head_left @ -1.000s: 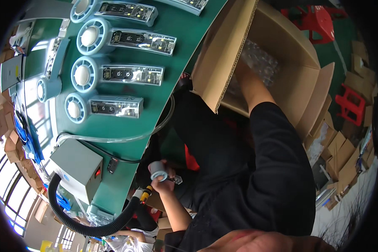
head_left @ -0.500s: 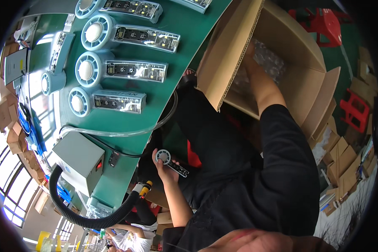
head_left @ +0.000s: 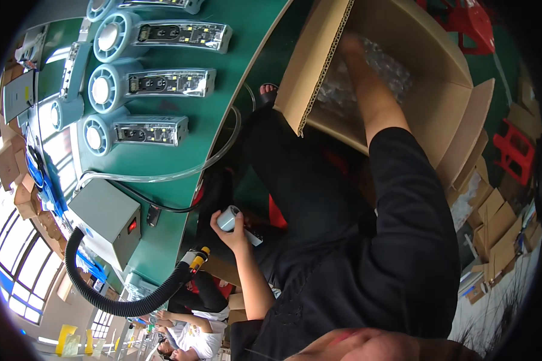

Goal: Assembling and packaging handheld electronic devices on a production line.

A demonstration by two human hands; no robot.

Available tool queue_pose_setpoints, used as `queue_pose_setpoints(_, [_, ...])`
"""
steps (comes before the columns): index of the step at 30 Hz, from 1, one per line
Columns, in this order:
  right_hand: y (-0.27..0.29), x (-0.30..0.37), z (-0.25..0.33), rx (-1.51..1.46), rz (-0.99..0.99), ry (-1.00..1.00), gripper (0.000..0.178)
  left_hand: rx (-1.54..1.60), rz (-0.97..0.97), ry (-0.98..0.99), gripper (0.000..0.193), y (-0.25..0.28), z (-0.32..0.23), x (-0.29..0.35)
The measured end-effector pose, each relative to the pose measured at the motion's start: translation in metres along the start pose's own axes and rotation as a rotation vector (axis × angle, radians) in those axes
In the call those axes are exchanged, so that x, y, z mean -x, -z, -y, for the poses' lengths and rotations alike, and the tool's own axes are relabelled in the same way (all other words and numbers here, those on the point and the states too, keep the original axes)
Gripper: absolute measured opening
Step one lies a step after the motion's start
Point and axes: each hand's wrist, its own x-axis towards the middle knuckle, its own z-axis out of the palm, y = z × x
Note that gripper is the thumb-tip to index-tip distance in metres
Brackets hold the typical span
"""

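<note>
My left hand [head_left: 232, 231] is closed around a small device with a round light-blue head [head_left: 227, 219] and a narrow handle. The head's smooth side faces up, and part of the handle sticks out past my fingers. My right hand [head_left: 350, 46] reaches deep into an open cardboard box [head_left: 442, 54], beside clear bubble wrap [head_left: 397, 69]; its fingers are blurred and partly hidden. Several similar devices [head_left: 171, 82] with spoked light-blue heads and clear handles showing circuit boards lie in a row on the green table [head_left: 162, 162].
A grey box-shaped machine [head_left: 105, 219] with a red switch and a black corrugated hose [head_left: 96, 305] stands on the table. A clear tube [head_left: 180, 174] crosses the table edge. Red stools [head_left: 513, 150] and stacked cardboard [head_left: 494, 240] are at right. Another person [head_left: 193, 337] sits at the lower left.
My left hand has turned the device, so its spoked face no longer shows and the side of the head does. My right hand stays inside the box. The whole view has shifted slightly.
</note>
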Motion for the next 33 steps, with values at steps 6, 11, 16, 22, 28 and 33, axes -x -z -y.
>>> queue_pose_setpoints(6, [-0.006, -0.041, -0.032, -0.160, -0.009, 0.265, 0.044, 1.209, 0.279, 0.362, 0.052, 0.067, 0.015, -0.011])
queue_pose_setpoints(11, [0.029, -0.016, -0.053, -0.285, 0.048, 0.331, 0.043, 1.546, 0.349, 0.437, 0.056, 0.048, -0.026, -0.018])
queue_pose_setpoints(16, [0.062, 0.139, -0.050, -0.039, 0.508, 0.491, 0.044, 1.671, 0.324, 0.454, 0.054, 0.030, -0.038, -0.032])
queue_pose_setpoints(22, [0.076, 0.221, -0.031, 0.174, 0.673, 0.400, 0.044, 1.463, 0.240, 0.389, 0.048, 0.015, -0.035, -0.028])
queue_pose_setpoints(28, [0.103, 0.224, 0.012, -0.071, 0.383, 0.276, 0.041, 1.283, 0.086, 0.272, 0.043, 0.006, -0.043, -0.018])
queue_pose_setpoints(33, [0.130, 0.239, 0.038, -0.334, 0.251, 0.362, 0.039, 1.575, 0.185, 0.272, 0.035, 0.025, -0.036, -0.020])
